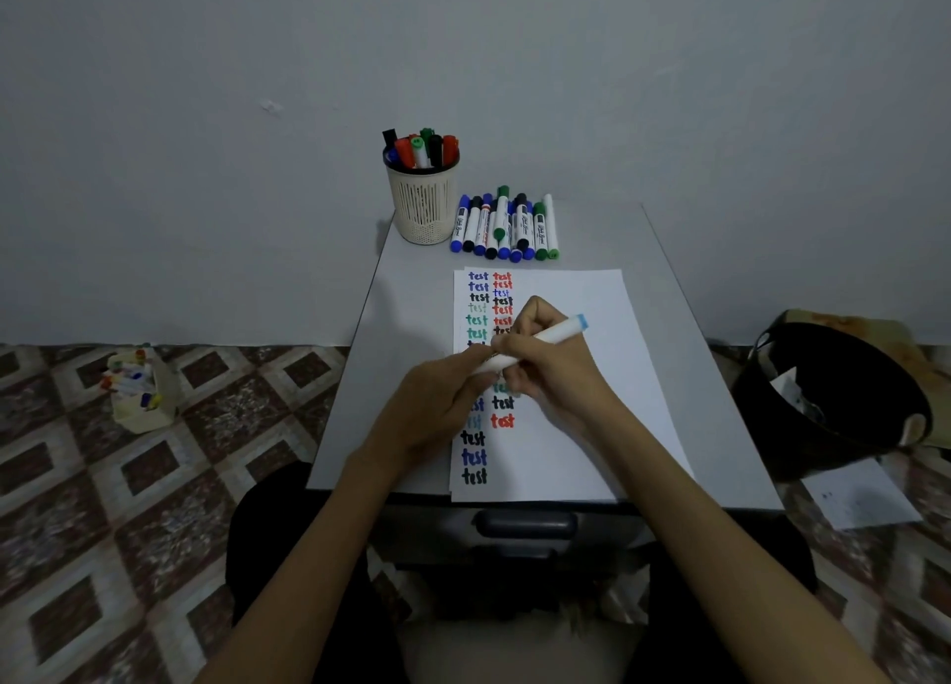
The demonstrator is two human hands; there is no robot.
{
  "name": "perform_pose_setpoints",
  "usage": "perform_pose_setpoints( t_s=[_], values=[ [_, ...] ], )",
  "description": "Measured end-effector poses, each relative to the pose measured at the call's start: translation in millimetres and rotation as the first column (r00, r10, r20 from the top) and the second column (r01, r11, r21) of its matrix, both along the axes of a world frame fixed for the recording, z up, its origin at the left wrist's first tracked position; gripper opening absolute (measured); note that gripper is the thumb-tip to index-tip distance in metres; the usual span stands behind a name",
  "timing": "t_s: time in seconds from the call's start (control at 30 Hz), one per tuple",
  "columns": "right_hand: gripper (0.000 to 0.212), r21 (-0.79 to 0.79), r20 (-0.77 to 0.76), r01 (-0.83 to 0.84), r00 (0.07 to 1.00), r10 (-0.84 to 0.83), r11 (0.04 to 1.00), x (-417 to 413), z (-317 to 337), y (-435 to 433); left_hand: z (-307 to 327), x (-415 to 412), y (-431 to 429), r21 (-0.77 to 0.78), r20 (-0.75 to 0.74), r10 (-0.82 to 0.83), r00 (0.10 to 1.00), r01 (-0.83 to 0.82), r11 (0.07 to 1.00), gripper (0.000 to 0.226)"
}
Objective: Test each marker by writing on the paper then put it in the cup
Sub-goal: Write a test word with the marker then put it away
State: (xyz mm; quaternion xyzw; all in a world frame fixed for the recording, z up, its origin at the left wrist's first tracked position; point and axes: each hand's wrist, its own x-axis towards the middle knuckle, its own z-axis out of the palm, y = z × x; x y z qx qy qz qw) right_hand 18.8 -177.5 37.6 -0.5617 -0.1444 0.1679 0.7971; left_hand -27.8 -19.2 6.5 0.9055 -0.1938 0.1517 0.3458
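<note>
Gripping the marker (558, 331) in curled right hand (550, 369) fingers, pinching its lower end with left hand (437, 400), paper (592, 426) beneath fingers.

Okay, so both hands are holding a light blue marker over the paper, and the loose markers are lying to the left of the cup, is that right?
Not quite: the head view shows the loose markers lying to the right of the cup, not its left. The rest holds: left hand and right hand both hold the light blue marker over the paper.
</note>
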Motion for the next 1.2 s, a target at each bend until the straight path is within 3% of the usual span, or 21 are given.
perform_pose_setpoints(
  t_s=[0.23, 0.33, 0.43, 0.5, 0.6, 1.0, 1.2],
  values=[
    [0.025, -0.067, 0.073, -0.124, 0.989, 0.129, 0.990, 7, 15, -11, -2, 0, 3, 0.031, 0.140, 0.051, 0.989, -0.056, 0.998, 0.049],
    [0.009, -0.034, 0.068, -0.064, 0.995, 0.066, 0.997, 7, 16, -16, 2, -1, 0, 0.052, 0.191, 0.102, 0.976, -0.114, 0.992, 0.040],
    [0.017, 0.106, -0.019, 0.102, 0.995, -0.100, 0.989, 1, 14, -25, -1, 5, 2, 0.068, 0.140, 0.243, 0.960, -0.255, 0.965, 0.038],
    [0.020, 0.144, -0.058, 0.177, 0.984, -0.170, 0.974, -10, 13, -32, -9, 12, 6, 0.164, 0.111, 0.293, 0.950, -0.308, 0.937, 0.040],
    [0.016, 0.112, -0.011, 0.226, 0.974, -0.226, 0.968, -37, 4, -38, -16, 17, 7, 0.244, 0.103, 0.307, 0.946, -0.323, 0.914, 0.045],
    [0.009, -0.040, 0.086, 0.237, 0.969, -0.233, 0.971, -44, -18, -31, -17, 17, 5, 0.275, 0.070, 0.355, 0.932, -0.360, 0.891, 0.051],
    [0.022, -0.101, 0.047, 0.242, 0.970, -0.239, 0.965, -39, -9, -13, -16, 19, 6, 0.241, 0.033, 0.365, 0.930, -0.362, 0.900, 0.047]
  ],
)
